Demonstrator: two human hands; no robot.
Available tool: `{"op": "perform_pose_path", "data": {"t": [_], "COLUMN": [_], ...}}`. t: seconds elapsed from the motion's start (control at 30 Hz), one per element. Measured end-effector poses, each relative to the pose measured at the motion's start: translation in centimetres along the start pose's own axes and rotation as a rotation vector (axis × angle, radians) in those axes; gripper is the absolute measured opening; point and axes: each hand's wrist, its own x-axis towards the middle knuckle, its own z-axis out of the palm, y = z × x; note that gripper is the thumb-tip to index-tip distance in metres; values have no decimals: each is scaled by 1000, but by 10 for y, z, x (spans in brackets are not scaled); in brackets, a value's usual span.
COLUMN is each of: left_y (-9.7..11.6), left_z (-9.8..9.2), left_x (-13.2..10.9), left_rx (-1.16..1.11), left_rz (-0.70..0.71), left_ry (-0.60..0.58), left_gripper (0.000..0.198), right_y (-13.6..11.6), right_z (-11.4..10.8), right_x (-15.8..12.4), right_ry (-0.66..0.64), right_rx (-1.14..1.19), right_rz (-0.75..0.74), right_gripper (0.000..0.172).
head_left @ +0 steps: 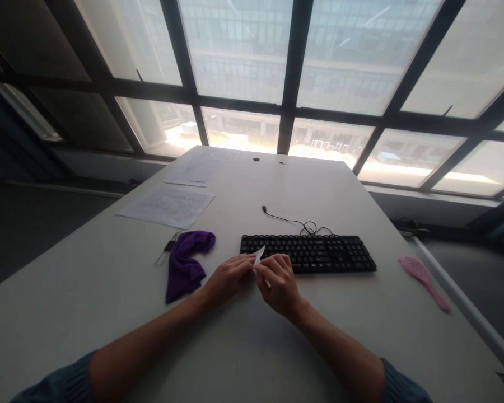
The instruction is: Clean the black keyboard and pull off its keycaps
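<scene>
Between my two hands is a small white piece of paper (pixel 259 255), its pointed tip sticking up in front of the keyboard; whether it is plain paper or tissue is hard to tell. My left hand (pixel 232 275) pinches it from the left. From the right, my right hand (pixel 279 281) grips its lower part with thumb and bent fingers. Just beyond both hands lies the black keyboard (pixel 317 253), its left front corner partly covered by them. A crumpled purple cloth (pixel 185 270) rests left of my left hand.
A black binder clip (pixel 169 245) lies beside the cloth. Printed sheets (pixel 168 205) spread over the table's left side. Behind the keyboard runs its cable with a USB plug (pixel 264 209). A pink hairbrush (pixel 424 280) lies near the right edge of the white table (pixel 231 347).
</scene>
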Motion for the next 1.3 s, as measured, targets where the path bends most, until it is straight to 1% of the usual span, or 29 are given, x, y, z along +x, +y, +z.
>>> {"op": "perform_pose_path", "data": {"t": [0.07,0.13,0.23,0.27,0.33,0.43,0.5,0.53,0.6,0.67,0.73,0.8,0.87,0.97,1.07,1.13,1.23,1.3], "left_y": [1,0,-2,-3,-5,-10,-17,-20,-28,-34,-37,-35,-29,-11,10,20,26,27], "left_z": [-1,-3,-11,-15,-23,-29,-27,-25,-19,-14,-13,-15,-19,-25,-28,-27,-24,-22], "left_x": [-3,-6,-6,-3,7,29,44,50,58,60,57,48,36,16,-2,-12,-24,-30], "left_rx": [1,2,25,34,51,73,61,44,-6,-69,-121,-146,-145,-136,-116,-100,-89,-79], "left_rz": [-27,-82,-186,-219,-272,-292,-293,-297,-308,-310,-305,-281,-235,-138,-71,-42,-31,-74], "left_ry": [22,70,195,229,257,275,269,247,165,67,-6,-57,-89,-122,-123,-130,-122,-64], "left_gripper": [15,17,23,25,27,26,24,23,23,24,26,27,26,23,23,25,26,25], "right_y": [-2,-4,-6,-8,-10,-14,-15,-15,-16,-15,-15,-14,-13,-12,-13,-14,-16,-17], "right_z": [-2,-3,-4,-4,-3,-2,-1,-1,-1,-1,0,1,2,6,9,8,6,4], "right_x": [0,-1,-3,-4,-4,-4,-3,-3,-3,-3,-3,-3,-4,-5,-6,-6,-5,-5], "right_ry": [10,7,-34,-54,-90,-128,-141,-145,-155,-168,-175,-177,-178,-170,-145,-129,-126,-124], "right_rx": [37,67,106,117,139,163,159,154,140,130,126,126,126,147,211,246,206,154], "right_rz": [-32,-56,-112,-138,-191,-264,-294,-304,-319,-327,-327,-318,-311,-319,-335,-337,-288,-221], "right_gripper": [18,20,18,17,16,15,14,14,13,13,13,14,14,14,13,13,13,12]}}
